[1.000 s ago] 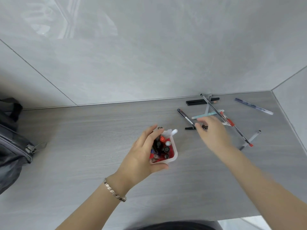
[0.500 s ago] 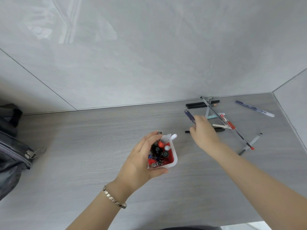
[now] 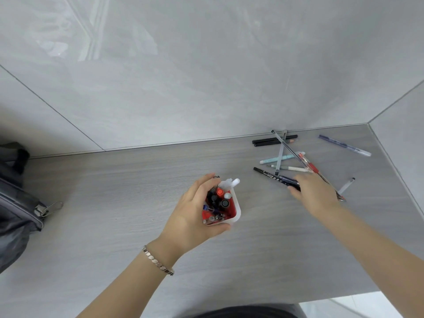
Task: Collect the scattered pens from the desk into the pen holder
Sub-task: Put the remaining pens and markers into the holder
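Note:
A white pen holder (image 3: 237, 211) with a red inside stands on the grey desk, full of several pens, and my left hand (image 3: 190, 214) is wrapped around its left side. My right hand (image 3: 317, 196) is low over the desk to its right, fingers closed on a black pen (image 3: 268, 175) that points up-left, with a dark blue pen (image 3: 288, 180) alongside it. Behind that hand lies a crossed pile: a light blue pen (image 3: 273, 159), a white pen (image 3: 292, 168), a red pen (image 3: 309, 165) and a clear pen (image 3: 286, 146).
Two black pens (image 3: 273, 140) lie along the back wall. A purple-blue pen (image 3: 344, 146) lies far right and a clear pen (image 3: 346, 185) right of my hand. A dark bag (image 3: 16, 203) sits at the left. Walls close the back and right.
My right hand lifted a dark pen from the desk, then moved right and down to the black pen, which now lies tilted in its fingers. The left hand stayed on the holder.

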Tool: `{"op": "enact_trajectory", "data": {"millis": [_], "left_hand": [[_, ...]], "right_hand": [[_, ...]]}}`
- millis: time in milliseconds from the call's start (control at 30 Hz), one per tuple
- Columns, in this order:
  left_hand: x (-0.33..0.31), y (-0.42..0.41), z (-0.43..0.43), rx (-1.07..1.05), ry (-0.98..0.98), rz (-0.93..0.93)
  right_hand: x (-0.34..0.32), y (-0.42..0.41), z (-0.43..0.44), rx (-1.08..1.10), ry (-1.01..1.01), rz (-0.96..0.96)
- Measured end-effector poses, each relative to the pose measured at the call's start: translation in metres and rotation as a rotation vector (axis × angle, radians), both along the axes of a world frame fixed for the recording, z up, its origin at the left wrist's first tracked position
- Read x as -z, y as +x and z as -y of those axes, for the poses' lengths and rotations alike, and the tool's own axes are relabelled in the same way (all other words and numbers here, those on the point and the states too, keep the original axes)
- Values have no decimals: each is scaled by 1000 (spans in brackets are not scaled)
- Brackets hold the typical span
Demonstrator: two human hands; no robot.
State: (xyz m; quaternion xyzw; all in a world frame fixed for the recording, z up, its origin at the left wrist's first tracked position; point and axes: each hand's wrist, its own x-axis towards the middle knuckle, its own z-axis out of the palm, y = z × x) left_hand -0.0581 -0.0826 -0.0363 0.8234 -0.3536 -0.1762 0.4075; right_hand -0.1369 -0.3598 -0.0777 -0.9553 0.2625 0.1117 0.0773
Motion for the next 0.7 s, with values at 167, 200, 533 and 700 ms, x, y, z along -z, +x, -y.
{"op": "enact_trajectory", "data": {"millis": [167, 200, 533, 700], "left_hand": [[-3, 7, 7, -83, -26, -44], [-3, 8, 8, -103, -36, -78], [-3, 6, 9, -139, -86, -137], [-6, 5, 6, -135, -81, -149]], "right_hand": [[-59, -31, -30, 166, 282, 354], [-76, -36, -35, 202, 396, 414], [-121, -4, -115, -20, 567, 320], [-76, 16, -143, -27, 537, 219]]}}
